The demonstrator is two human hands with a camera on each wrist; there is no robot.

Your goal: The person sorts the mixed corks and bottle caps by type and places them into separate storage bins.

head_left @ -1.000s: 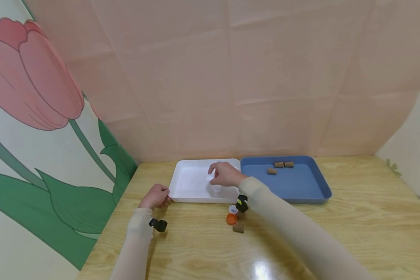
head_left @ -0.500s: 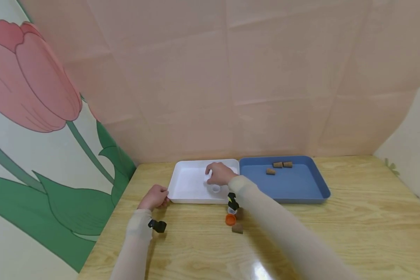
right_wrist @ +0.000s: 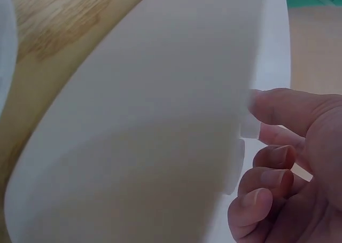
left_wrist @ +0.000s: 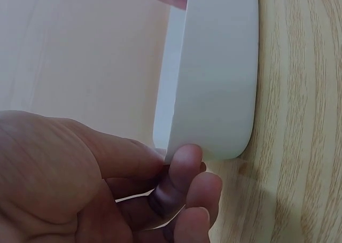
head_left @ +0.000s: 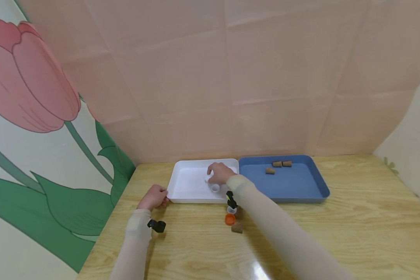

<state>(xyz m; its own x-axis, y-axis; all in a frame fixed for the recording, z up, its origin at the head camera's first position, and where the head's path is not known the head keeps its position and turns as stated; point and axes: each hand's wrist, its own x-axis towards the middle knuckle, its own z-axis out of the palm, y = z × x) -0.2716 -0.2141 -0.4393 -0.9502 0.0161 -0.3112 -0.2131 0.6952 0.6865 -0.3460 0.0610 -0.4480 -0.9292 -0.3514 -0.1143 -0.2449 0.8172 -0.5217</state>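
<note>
A white tray (head_left: 185, 182) stands on the wooden table. My left hand (head_left: 155, 196) pinches its near left corner; in the left wrist view the thumb lies on the rim and the fingers (left_wrist: 187, 163) curl below it. Inside the tray, toward its right side, my right hand (head_left: 221, 173) pinches a small white bottle cap (head_left: 208, 177) between thumb and index finger, low over the tray floor. The other fingers (right_wrist: 251, 205) are curled. Just nearer to me, a second white cap (head_left: 215, 188) lies on the tray floor.
A blue tray (head_left: 283, 186) adjoins on the right, with a cork (head_left: 270, 170) and two more corks (head_left: 282, 164) near its back. Before the white tray lie a white cap (head_left: 231, 210), an orange cap (head_left: 230, 219) and a cork (head_left: 237, 228), partly under my right forearm.
My right hand has shifted slightly left over the white tray, still pinching the bottle cap, and its forearm has swung left. My left hand keeps its grip on the tray corner.
</note>
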